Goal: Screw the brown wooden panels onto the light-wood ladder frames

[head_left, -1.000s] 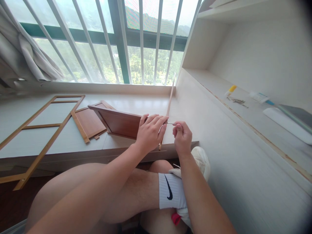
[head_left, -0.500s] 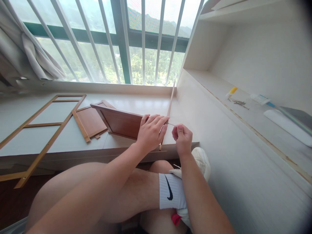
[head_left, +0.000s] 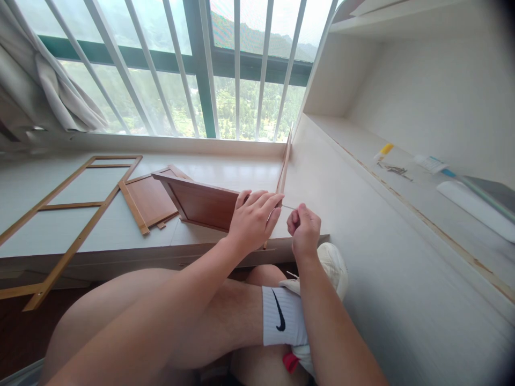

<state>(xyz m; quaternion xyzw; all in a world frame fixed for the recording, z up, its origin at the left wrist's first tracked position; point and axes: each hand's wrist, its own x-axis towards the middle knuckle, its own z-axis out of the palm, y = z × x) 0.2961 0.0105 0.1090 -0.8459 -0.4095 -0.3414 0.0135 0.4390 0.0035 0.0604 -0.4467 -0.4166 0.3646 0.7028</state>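
My left hand (head_left: 254, 221) wraps its fingers round the right end of a brown wooden panel (head_left: 201, 202) and a thin light wooden strip (head_left: 285, 165) that runs back toward the window. My right hand (head_left: 304, 229) is closed in a pinch on a thin metal tool or pin (head_left: 288, 206) whose tip points left into the strip beside my left fingers. The panel stands tilted on the pale window ledge (head_left: 100, 228).
A large thin wooden frame (head_left: 60, 206) and a smaller brown panel (head_left: 148, 201) lie on the ledge at left. At right, a white desk surface (head_left: 382, 257) carries loose screws (head_left: 394, 169), a small yellow-capped tube (head_left: 382, 151) and a toothpaste-like tube (head_left: 432, 163). My crossed legs are below.
My right hand has shifted slightly to the right and turned at the wrist. The view has drifted a little; the left hand keeps its hold.
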